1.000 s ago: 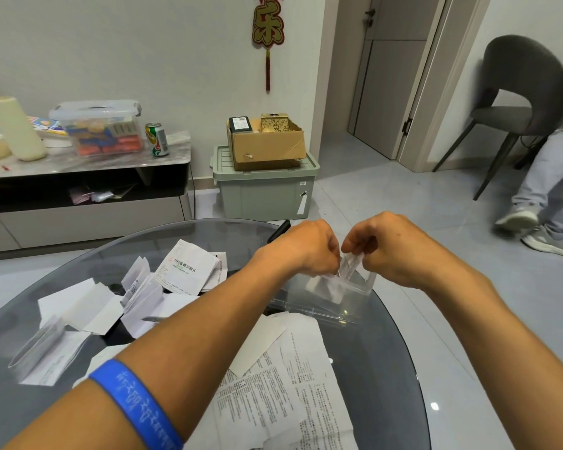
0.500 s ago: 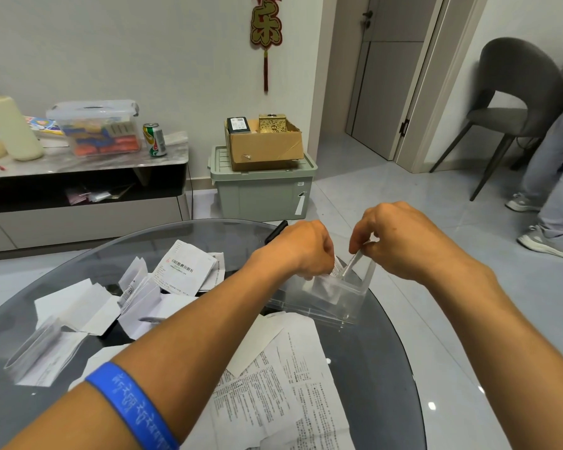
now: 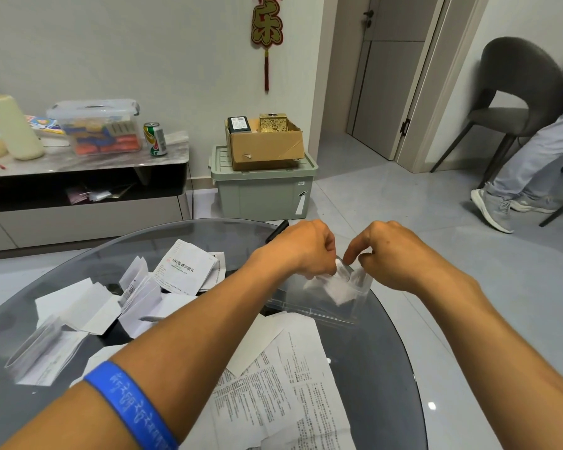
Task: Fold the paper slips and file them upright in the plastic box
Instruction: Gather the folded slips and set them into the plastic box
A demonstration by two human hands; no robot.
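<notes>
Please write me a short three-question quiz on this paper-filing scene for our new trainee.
1. True or false: the clear plastic box stands on the glass table.
2. Which forearm wears the blue wristband: A left, B right?
3. Fill in: both hands are over the box, at a folded white ____.

Key:
1. True.
2. A; the left hand is on that arm, the right hand on the bare one.
3. Slip.

Bare forearms; a blue wristband [image 3: 129, 405] with pale lettering circles the left one.
</notes>
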